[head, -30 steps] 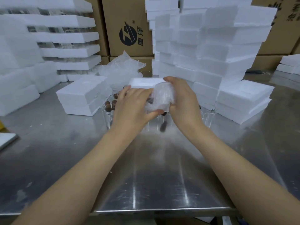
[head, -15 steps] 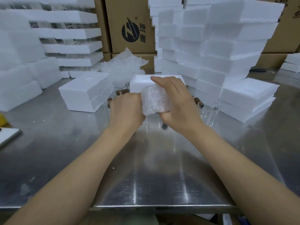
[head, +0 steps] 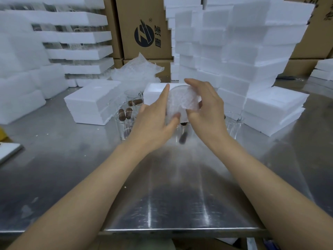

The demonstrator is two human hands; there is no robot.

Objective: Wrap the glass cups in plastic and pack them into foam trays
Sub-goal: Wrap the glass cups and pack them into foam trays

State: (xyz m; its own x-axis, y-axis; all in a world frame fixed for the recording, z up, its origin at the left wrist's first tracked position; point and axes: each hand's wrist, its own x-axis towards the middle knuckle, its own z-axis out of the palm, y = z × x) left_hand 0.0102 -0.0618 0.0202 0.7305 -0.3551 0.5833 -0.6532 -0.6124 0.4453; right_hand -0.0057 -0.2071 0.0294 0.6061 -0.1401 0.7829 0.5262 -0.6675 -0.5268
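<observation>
Everything's sitting on a stainless steel table (head: 162, 195) that's pretty scuffed and reflective, with a few tiny white crumbs (head: 124, 187) scattered on it. Against the back there's a cardboard box (head: 129, 13) with a dark round logo and some characters printed on it, and more brown cartons (head: 317, 33) off to the right. At the far left edge there's a yellow thing (head: 2, 135), mostly cut off, with a flat white board (head: 8, 152) just beside it.

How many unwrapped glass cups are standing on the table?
4 at least: left cup beside the left hand, back cup by the foam tray, middle cup partly behind the hands, right cup beside the right hand. Others may be hidden.
</observation>
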